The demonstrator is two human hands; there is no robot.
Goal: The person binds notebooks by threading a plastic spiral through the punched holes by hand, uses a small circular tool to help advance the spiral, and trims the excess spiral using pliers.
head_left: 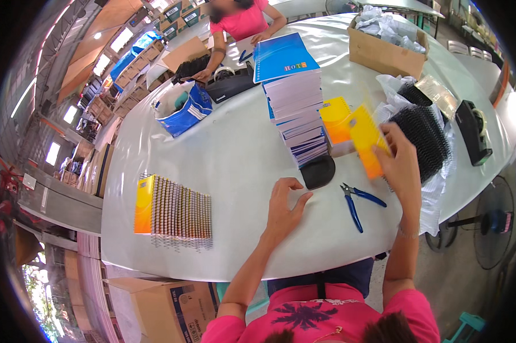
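My right hand (396,157) grips a yellow-orange notebook (365,140) by its right side, tilted above the table. Beneath and behind it lies another yellow-orange notebook (336,117), partly covered. Free of any object, my left hand (286,206) hovers near the table's front, thumb and fingers apart. A black rounded pad (318,172) lies just beyond it. Between my hands rest blue-handled cutting pliers (358,201), their handles spread. On the left stands a row of spiral-bound notebooks (175,208), a yellow-orange cover facing outward.
A tall stack of blue-covered notebooks (292,94) rises mid-table. Black spiral coils (421,134) lie on wrapping at right, beside a black punch-like device (473,134). Farther back are a blue bin (186,117), a cardboard box (386,51) and a co-worker (241,23) in pink.
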